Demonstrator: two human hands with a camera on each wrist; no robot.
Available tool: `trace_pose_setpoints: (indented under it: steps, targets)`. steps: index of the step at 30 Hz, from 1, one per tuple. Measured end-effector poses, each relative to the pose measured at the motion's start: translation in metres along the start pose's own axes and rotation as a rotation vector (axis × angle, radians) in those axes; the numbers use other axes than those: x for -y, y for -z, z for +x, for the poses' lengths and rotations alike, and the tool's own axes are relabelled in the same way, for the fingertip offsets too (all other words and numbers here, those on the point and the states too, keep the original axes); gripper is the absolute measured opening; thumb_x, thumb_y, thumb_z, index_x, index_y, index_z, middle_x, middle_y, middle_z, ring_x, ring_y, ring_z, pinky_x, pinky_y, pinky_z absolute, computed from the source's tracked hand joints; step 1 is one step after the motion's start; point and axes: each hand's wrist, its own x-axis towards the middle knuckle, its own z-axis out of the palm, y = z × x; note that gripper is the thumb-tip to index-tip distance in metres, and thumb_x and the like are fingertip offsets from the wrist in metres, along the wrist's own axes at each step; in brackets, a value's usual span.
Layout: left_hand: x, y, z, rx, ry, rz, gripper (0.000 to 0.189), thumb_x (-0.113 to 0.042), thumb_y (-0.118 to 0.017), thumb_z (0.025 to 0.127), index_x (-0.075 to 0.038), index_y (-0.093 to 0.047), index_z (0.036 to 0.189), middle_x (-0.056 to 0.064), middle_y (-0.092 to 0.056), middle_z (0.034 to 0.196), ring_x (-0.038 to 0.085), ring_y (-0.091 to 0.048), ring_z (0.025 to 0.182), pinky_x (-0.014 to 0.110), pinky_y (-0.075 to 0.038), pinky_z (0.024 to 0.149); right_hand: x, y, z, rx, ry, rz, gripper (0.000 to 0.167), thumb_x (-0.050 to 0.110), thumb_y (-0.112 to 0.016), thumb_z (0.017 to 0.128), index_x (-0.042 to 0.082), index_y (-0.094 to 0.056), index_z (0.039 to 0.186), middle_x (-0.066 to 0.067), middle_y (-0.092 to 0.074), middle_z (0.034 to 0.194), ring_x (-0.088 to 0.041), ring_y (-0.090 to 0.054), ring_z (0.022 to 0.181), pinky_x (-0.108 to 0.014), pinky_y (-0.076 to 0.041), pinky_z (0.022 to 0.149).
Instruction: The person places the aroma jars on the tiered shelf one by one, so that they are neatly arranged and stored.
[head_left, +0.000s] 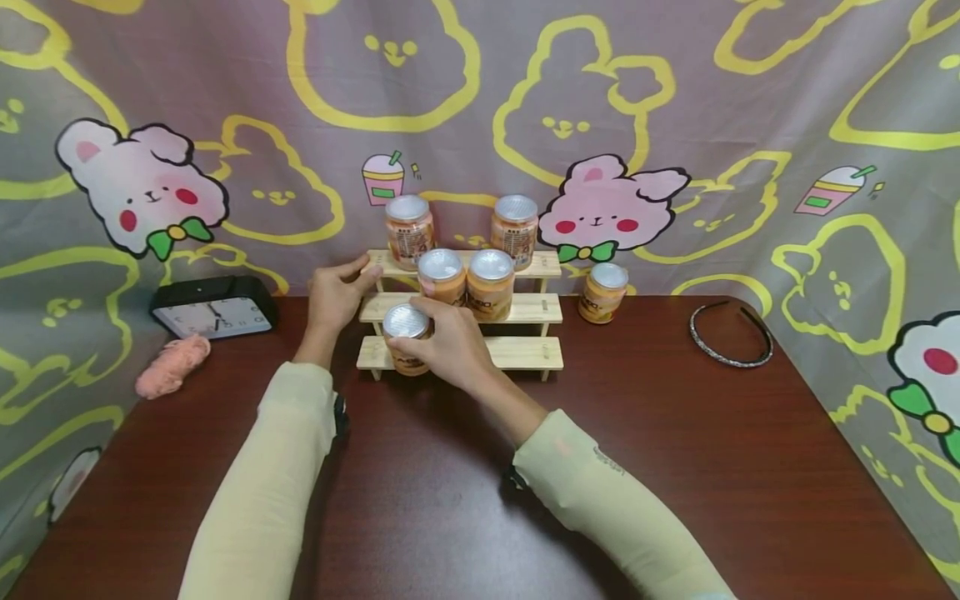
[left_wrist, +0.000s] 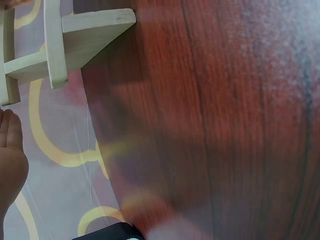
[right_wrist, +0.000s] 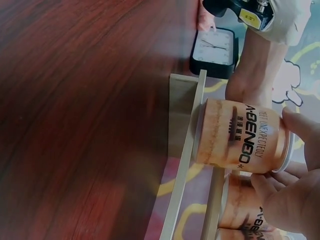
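A three-step wooden rack (head_left: pixel 525 353) stands on the table, with several orange cans on it. At the left end of its lowest step, my right hand (head_left: pixel 456 342) grips one can (head_left: pixel 406 358) near its silver lid, thumb and fingers on either side. In the right wrist view this can (right_wrist: pixel 240 135) sits upright with its base against the step, its printed label showing. My left hand (head_left: pixel 335 298) is by the rack's left side, fingertips right at the end of the top step. The left wrist view shows its fingers (left_wrist: pixel 11 131) extended beside the rack.
Two cans stand apart on the top step, and two side by side on the middle step. Another can (head_left: pixel 603 293) stands on the table right of the rack, near a headband (head_left: pixel 731 360). A black clock (head_left: pixel 213 308) and a pink fuzzy item (head_left: pixel 172 367) lie left. Patterned cloth hangs behind.
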Motion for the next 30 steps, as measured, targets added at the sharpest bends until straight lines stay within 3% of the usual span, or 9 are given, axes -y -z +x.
trace_pose_setpoints:
  steps: [6,14,19,30]
  targets:
    - [0.001,0.0,0.001,-0.007,0.001,0.006,0.05,-0.039,-0.075,0.093,-0.009,-0.067,0.132,0.012,-0.063,0.133,0.029,-0.053,0.132,0.043,-0.042,0.11,0.001,-0.006,0.003,-0.009,-0.005,-0.006,0.06,0.031,-0.089,0.081,-0.001,-0.068,0.128,-0.014,-0.073,0.116,-0.02,-0.071,0.092,-0.032,-0.057,0.077]
    - [0.001,-0.001,0.002,-0.016,-0.013,0.007,0.048,-0.037,-0.076,0.093,-0.007,-0.068,0.13,0.013,-0.064,0.131,0.029,-0.054,0.131,0.043,-0.042,0.11,0.007,-0.009,0.004,0.012,0.003,-0.059,0.061,0.031,-0.084,0.085,-0.004,-0.065,0.131,-0.015,-0.063,0.136,-0.026,-0.066,0.116,-0.037,-0.054,0.094]
    - [0.001,-0.001,0.002,-0.015,-0.015,-0.009,0.048,-0.036,-0.075,0.094,-0.006,-0.067,0.131,0.013,-0.063,0.133,0.028,-0.054,0.131,0.043,-0.043,0.109,0.01,-0.007,0.005,0.02,0.043,-0.118,0.052,0.033,-0.082,0.087,-0.002,-0.07,0.124,-0.015,-0.058,0.142,-0.028,-0.064,0.119,-0.039,-0.055,0.094]
    - [0.002,-0.001,0.002,-0.013,-0.024,0.001,0.048,-0.037,-0.076,0.093,-0.007,-0.068,0.13,0.011,-0.063,0.132,0.027,-0.054,0.131,0.042,-0.043,0.11,0.01,-0.008,0.004,0.002,0.048,-0.105,0.057,0.031,-0.084,0.086,-0.004,-0.067,0.128,-0.016,-0.06,0.139,-0.028,-0.063,0.121,-0.039,-0.055,0.095]
